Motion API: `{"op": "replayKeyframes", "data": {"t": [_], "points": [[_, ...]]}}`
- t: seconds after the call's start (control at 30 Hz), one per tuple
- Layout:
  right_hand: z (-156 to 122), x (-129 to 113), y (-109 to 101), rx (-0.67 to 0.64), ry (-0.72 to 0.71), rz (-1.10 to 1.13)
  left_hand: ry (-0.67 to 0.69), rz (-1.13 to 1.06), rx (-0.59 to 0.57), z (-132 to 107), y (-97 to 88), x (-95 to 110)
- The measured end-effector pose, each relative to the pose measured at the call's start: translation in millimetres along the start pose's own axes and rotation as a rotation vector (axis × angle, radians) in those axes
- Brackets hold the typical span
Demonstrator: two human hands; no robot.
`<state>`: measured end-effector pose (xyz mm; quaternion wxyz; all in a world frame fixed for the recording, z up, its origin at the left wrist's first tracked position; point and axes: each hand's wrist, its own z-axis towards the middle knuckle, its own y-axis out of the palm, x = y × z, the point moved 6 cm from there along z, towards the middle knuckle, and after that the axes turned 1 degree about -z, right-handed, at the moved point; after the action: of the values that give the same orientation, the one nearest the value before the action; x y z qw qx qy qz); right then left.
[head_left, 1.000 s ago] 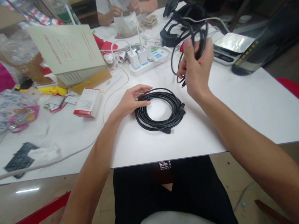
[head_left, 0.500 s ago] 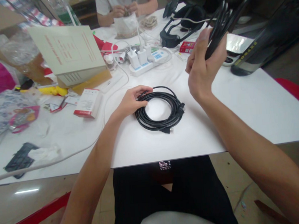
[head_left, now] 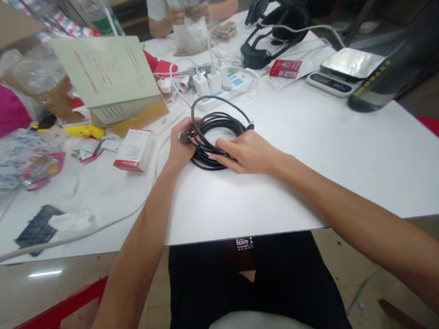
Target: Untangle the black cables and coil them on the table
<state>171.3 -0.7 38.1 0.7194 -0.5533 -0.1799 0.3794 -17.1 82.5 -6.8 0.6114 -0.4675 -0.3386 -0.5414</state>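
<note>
A coiled black cable [head_left: 222, 119] lies on the white table in front of me, with one loop standing up above the rest. My left hand [head_left: 181, 142] is wrapped round the coil's left side; its fingertips are hidden behind the cable. Beside it a dark plug with a metal end [head_left: 184, 138] points left. At the coil's front right, my right hand [head_left: 250, 153] pinches several strands between thumb and fingers. Another connector [head_left: 251, 125] sticks out just above that hand. Where one bundle of cable ends and another begins, I cannot tell.
Behind the coil stands a white power strip [head_left: 211, 102] with chargers. A red-and-white box [head_left: 133, 150] and an open carton [head_left: 107, 72] are to the left. A digital scale [head_left: 333, 84], a dark bottle [head_left: 370, 95] and a headset [head_left: 254, 54] stand right. Another person's hands [head_left: 189, 14] work opposite.
My right hand has come down and left from its raised position, bringing its black cable bundle onto the coil. My left hand stays at the coil's left side.
</note>
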Motion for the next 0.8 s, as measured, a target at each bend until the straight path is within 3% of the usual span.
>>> {"op": "replayKeyframes", "data": {"t": [0.13,0.4,0.63,0.8], "points": [[0,-6,7,-0.03,-0.1,-0.048,-0.022,-0.011,-0.012,-3,2.1,4],[-1,-7,11,-0.102,-0.137,-0.069,-0.111,-0.136,0.127,3,-5.9,-5],[2,-4,17,-0.032,-0.199,-0.083,-0.226,-0.282,0.088,4,-5.8,-10],[4,2,20,-0.03,-0.137,-0.099,-0.216,-0.246,0.04,4,-5.6,-4]]}}
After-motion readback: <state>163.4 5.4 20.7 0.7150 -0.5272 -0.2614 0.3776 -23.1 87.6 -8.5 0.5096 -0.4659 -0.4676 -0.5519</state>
